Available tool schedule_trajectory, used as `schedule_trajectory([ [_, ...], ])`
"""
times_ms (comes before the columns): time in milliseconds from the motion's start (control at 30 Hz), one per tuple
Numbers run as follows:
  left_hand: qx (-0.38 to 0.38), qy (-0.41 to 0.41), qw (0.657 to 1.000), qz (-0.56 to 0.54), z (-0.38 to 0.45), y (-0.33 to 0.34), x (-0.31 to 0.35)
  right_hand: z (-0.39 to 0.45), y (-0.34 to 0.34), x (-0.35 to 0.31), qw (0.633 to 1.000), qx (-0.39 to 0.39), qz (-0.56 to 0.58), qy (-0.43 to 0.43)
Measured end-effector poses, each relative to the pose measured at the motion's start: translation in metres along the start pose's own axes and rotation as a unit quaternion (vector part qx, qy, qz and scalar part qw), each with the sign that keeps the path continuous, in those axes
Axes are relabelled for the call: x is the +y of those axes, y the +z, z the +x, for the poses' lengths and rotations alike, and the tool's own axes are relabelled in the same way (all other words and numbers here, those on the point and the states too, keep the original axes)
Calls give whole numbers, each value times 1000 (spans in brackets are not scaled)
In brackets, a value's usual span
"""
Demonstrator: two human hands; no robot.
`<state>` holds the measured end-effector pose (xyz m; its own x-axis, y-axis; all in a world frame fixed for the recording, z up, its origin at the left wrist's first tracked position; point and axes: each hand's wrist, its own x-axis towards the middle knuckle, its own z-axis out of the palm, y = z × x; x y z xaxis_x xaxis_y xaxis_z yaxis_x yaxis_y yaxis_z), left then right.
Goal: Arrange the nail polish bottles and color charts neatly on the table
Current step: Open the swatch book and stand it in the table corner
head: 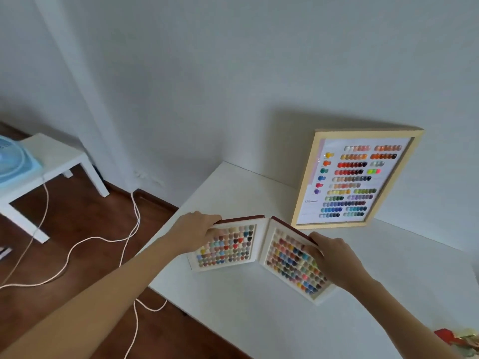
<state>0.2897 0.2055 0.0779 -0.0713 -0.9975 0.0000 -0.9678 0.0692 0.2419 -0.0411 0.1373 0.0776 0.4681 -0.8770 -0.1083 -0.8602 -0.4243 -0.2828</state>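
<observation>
Our left grip [201, 224] and right grip [333, 256] each clasp one outer edge of the open swatch book [259, 252] on the bench [259, 320].

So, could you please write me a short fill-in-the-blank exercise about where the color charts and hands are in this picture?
1. The framed color chart leans against the ____.
2. The folding swatch book stands open on the white ____.
3. The left hand and right hand each grip one ____ of the book.
4. The framed chart's frame is made of pale ____.

Missing words: wall; table; panel; wood
</observation>
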Motion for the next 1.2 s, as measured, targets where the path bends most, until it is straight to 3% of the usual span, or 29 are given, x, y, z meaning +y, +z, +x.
schedule_trajectory([
  [300,53,-151,987,-17,1,-25,-57,109,-10,-73,996,15,44,-80],
  [567,71,-227,971,-23,24,-34,-107,185,-1,-140,996,14,44,-79],
  [1200,73,-268,960,-34,42,-23,-157,248,13,-186,997,-22,38,-63],
])
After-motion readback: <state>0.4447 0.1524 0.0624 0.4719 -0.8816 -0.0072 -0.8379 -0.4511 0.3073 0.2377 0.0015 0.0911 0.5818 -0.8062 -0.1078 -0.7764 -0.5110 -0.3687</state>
